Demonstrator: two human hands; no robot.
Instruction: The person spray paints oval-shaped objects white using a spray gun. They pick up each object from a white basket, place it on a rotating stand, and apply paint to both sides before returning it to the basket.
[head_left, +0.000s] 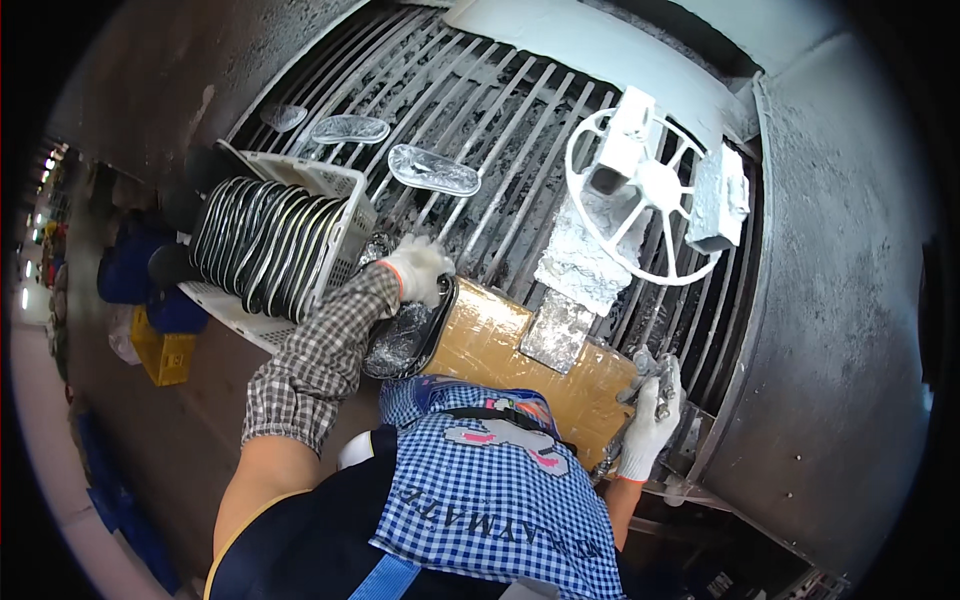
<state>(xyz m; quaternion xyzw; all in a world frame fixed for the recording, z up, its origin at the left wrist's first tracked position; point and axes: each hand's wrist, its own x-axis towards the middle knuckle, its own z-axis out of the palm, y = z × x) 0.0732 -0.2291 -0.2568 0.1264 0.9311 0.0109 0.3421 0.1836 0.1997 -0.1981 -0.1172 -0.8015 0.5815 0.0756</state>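
My left hand (420, 268), in a white glove, has its fingers curled over the top edge of a black-rimmed oval piece (402, 338). The middle of that piece is covered with crinkled, shiny film. In my gloved right hand (652, 425) is a grey metal spray gun (650, 372), held at the right end of a brown taped board (490, 335); its lower part is hidden. A white basket (350, 190) at the left holds a row of black oval frames (265, 245). Beyond my left hand, a silvery film-covered oval (434, 170) lies on the metal bars.
Paint-crusted bars (500, 225) span the booth between coated side walls (840, 300). A white spoked wheel (660, 185) with box-shaped blocks sits at the right, beside a white-coated sheet (585, 260). A yellow crate (162, 350) stands on the floor at the left.
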